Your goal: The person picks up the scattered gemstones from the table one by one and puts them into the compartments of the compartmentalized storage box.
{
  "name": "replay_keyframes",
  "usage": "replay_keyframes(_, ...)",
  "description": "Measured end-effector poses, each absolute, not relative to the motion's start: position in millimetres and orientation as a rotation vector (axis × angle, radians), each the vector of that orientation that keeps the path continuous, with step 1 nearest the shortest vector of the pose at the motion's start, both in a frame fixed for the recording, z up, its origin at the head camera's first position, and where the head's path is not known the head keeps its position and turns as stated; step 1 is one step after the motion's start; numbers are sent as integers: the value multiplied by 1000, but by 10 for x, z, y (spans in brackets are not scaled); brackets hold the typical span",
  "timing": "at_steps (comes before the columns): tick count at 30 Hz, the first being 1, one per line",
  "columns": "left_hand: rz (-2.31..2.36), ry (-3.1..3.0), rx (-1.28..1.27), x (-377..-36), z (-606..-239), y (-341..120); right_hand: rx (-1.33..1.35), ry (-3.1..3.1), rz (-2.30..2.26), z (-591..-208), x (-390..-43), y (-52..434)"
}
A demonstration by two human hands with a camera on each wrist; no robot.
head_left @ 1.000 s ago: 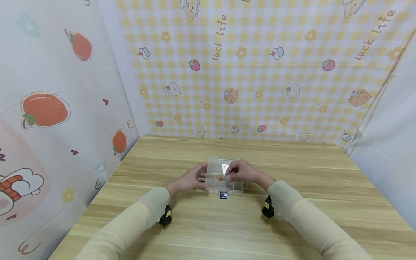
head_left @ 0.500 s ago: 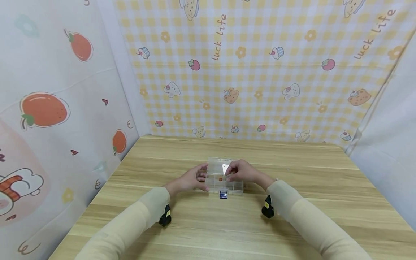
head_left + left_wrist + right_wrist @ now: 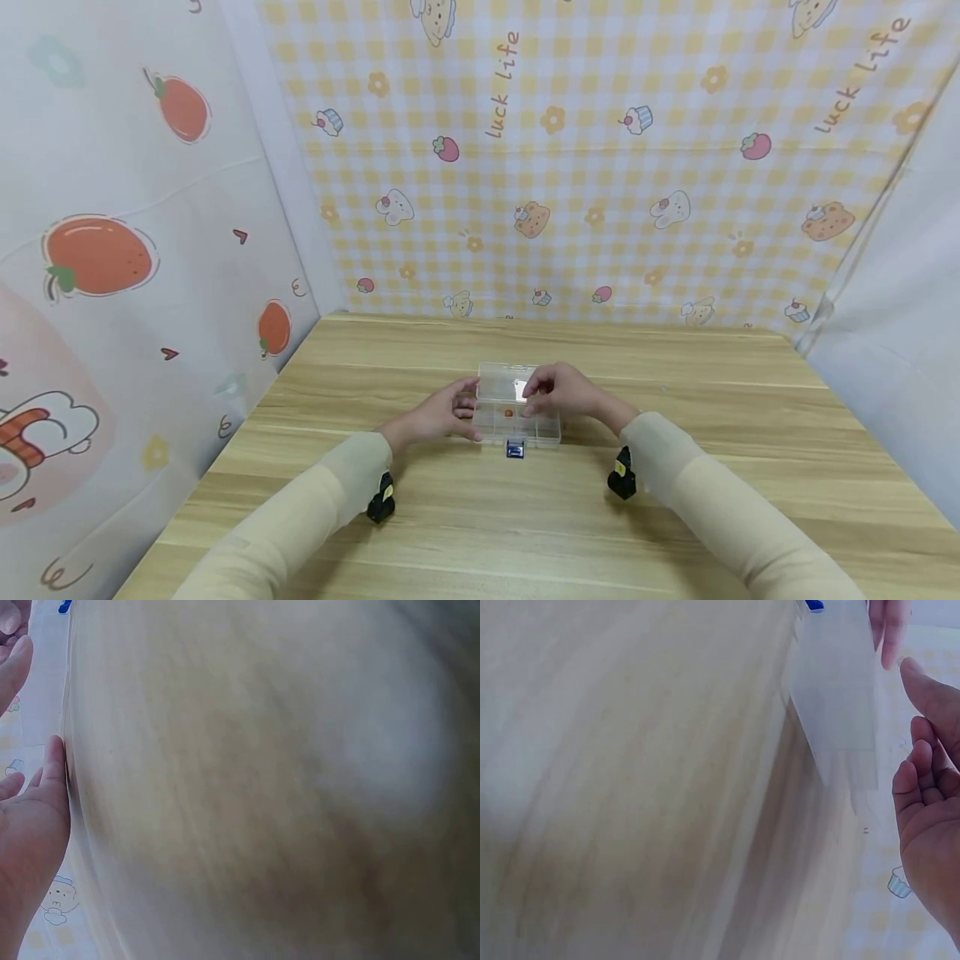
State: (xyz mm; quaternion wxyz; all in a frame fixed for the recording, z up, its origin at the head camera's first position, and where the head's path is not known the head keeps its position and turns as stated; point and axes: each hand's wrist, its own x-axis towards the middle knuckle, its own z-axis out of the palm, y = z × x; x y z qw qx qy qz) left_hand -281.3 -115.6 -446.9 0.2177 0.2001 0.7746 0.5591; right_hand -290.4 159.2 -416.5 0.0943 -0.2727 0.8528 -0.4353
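A clear plastic compartment box [image 3: 483, 421] lies on the table, its clear lid [image 3: 495, 382] folded back behind it. A small orange piece [image 3: 509, 413] sits in one compartment. At the front edge is a dark blue clasp [image 3: 515, 449]. My left hand [image 3: 437, 414] rests at the box's left end, thumb by the front corner, fingers relaxed toward the back. Over the right half hovers my right hand [image 3: 567, 390], thumb and index finger bent toward each other. Its other fingers [image 3: 906, 787] are curled in the right wrist view. I cannot tell whether the fingertips hold something small.
The wood-grain table [image 3: 480, 525] stretches around the box on every side. A yellow checked cloth [image 3: 600, 183] hangs behind it, with white cloth at both sides. A black wrist camera [image 3: 622, 475] hangs under my right wrist, another [image 3: 381, 500] under the left.
My right hand has shifted slightly to the right over the box. My left hand and the box stay nearly still; the head view has tilted a little.
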Motion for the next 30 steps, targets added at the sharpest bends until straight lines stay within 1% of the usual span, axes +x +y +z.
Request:
replay_keyframes(11,1558,2136,560,-2828,-4466,-1157,-803,2594,-1295,-4055,-2909,1803)
replay_keyframes(30,1547,2154,550,-2812,-4453,-1152,-566,2630,-1442,-3981,-2793,2527)
